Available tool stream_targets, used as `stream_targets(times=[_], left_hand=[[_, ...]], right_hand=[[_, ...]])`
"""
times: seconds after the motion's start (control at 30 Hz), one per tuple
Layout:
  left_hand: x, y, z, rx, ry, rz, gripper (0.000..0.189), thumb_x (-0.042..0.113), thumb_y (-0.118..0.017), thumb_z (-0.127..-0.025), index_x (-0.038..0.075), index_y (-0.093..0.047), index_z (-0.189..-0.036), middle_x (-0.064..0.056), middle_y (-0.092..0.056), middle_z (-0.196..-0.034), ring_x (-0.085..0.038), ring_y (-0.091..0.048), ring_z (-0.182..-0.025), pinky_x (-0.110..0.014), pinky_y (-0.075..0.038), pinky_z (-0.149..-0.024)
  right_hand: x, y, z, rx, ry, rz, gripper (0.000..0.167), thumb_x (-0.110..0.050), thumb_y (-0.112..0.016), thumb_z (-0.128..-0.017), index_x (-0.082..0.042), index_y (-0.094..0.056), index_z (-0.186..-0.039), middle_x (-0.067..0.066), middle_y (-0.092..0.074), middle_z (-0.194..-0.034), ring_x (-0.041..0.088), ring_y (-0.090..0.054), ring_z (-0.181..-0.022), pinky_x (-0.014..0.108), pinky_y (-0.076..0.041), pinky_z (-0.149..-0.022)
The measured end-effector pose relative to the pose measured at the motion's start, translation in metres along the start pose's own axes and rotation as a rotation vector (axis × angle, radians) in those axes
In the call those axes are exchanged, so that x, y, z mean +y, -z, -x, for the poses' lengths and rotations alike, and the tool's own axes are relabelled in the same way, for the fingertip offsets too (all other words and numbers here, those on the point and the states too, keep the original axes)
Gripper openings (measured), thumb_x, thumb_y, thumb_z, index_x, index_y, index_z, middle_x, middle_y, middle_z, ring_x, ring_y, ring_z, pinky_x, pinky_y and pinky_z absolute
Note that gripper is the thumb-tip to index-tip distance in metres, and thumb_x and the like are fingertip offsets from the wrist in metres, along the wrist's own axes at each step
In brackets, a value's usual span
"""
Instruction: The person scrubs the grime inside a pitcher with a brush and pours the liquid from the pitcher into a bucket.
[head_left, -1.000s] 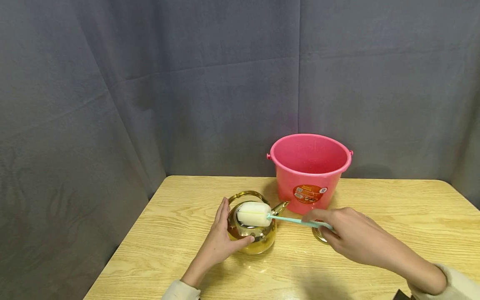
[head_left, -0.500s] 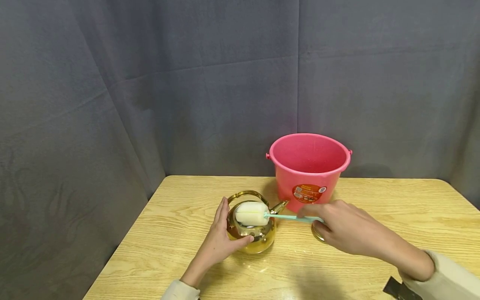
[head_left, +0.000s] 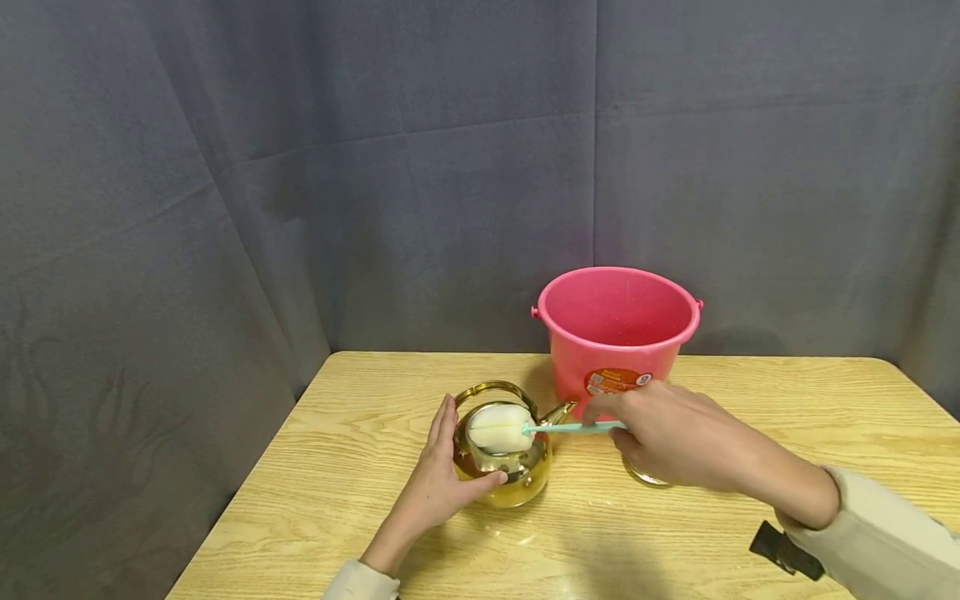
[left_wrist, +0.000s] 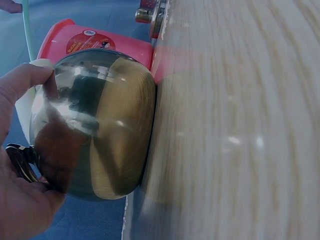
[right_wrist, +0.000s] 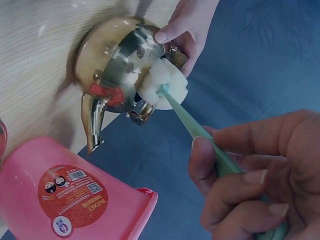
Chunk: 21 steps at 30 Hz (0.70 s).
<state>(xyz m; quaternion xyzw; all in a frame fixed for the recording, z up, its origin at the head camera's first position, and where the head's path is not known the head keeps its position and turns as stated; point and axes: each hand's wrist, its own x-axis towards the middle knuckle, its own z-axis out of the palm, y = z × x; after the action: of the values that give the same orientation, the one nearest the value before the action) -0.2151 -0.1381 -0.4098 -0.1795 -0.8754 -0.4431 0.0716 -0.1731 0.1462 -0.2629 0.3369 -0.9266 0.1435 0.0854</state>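
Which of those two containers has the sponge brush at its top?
The gold kettle: the sponge brush has its white head at the kettle's top. The pink bucket, farther back and to the right, stands apart from that head.

Kettle [head_left: 528,477]: on the table [head_left: 300,500].
Brush [head_left: 517,431]: goes from kettle's top toward three o'clock.
Bucket [head_left: 618,358]: at kettle's two o'clock.
Lid [head_left: 647,478]: at kettle's three o'clock.
Curtain [head_left: 450,208]: behind, at twelve o'clock.

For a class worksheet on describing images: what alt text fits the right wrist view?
A right hand grips a green-handled sponge brush, its white head at the top of a gold kettle. A left hand holds the kettle; a pink bucket with a red label fills the lower left.
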Motion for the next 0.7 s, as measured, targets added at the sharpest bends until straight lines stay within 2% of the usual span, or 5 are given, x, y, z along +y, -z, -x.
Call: stream_targets(times=[0.17,0.3,0.4,0.53,0.7], left_hand=[[0.0,0.0,0.0,0.001,0.001,0.001,0.121,0.049,-0.08,-0.074,0.005,-0.002,-0.156,-0.013,0.001,-0.16,-0.037,-0.023,-0.14,-0.057,-0.024,-0.107],[0.001,-0.001,0.0,-0.001,-0.003,-0.002,0.121,0.05,-0.08,-0.075,0.006,-0.002,-0.156,-0.012,0.001,-0.16,-0.037,-0.023,-0.14,-0.057,-0.024,-0.107],[0.001,-0.002,-0.001,0.001,-0.004,-0.001,0.122,0.05,-0.08,-0.074,0.007,-0.001,-0.156,-0.011,0.001,-0.16,-0.036,-0.023,-0.14,-0.057,-0.025,-0.107],[0.001,-0.003,-0.001,-0.001,-0.002,-0.001,0.122,0.05,-0.08,-0.074,0.008,0.0,-0.156,-0.01,0.002,-0.161,-0.036,-0.023,-0.14,-0.058,-0.025,-0.107],[0.002,-0.002,-0.001,-0.005,-0.005,-0.007,0.121,0.05,-0.08,-0.075,0.006,0.0,-0.156,-0.011,0.002,-0.16,-0.037,-0.023,-0.14,-0.057,-0.024,-0.107]], right_hand=[[0.001,0.0,-0.004,-0.024,-0.009,-0.003,0.045,0.009,-0.059,-0.073,-0.025,-0.071,-0.099,-0.012,-0.057,-0.081,0.007,-0.041,-0.053,0.023,-0.038,-0.043],[0.002,0.001,-0.005,-0.049,-0.025,-0.012,0.045,0.008,-0.058,-0.074,-0.024,-0.071,-0.102,-0.014,-0.054,-0.072,0.005,-0.04,-0.05,0.024,-0.038,-0.043],[0.002,0.002,-0.006,-0.056,-0.032,-0.005,0.044,0.008,-0.058,-0.074,-0.023,-0.072,-0.101,-0.014,-0.055,-0.074,0.004,-0.041,-0.051,0.024,-0.039,-0.043],[0.002,0.004,-0.01,-0.062,-0.024,0.019,0.042,0.007,-0.06,-0.073,-0.022,-0.073,-0.1,-0.011,-0.061,-0.087,0.005,-0.043,-0.056,0.025,-0.04,-0.046],[0.001,0.005,-0.014,-0.067,-0.025,0.051,0.038,0.005,-0.062,-0.074,-0.022,-0.073,-0.098,-0.013,-0.061,-0.083,0.005,-0.042,-0.054,0.026,-0.038,-0.044]])
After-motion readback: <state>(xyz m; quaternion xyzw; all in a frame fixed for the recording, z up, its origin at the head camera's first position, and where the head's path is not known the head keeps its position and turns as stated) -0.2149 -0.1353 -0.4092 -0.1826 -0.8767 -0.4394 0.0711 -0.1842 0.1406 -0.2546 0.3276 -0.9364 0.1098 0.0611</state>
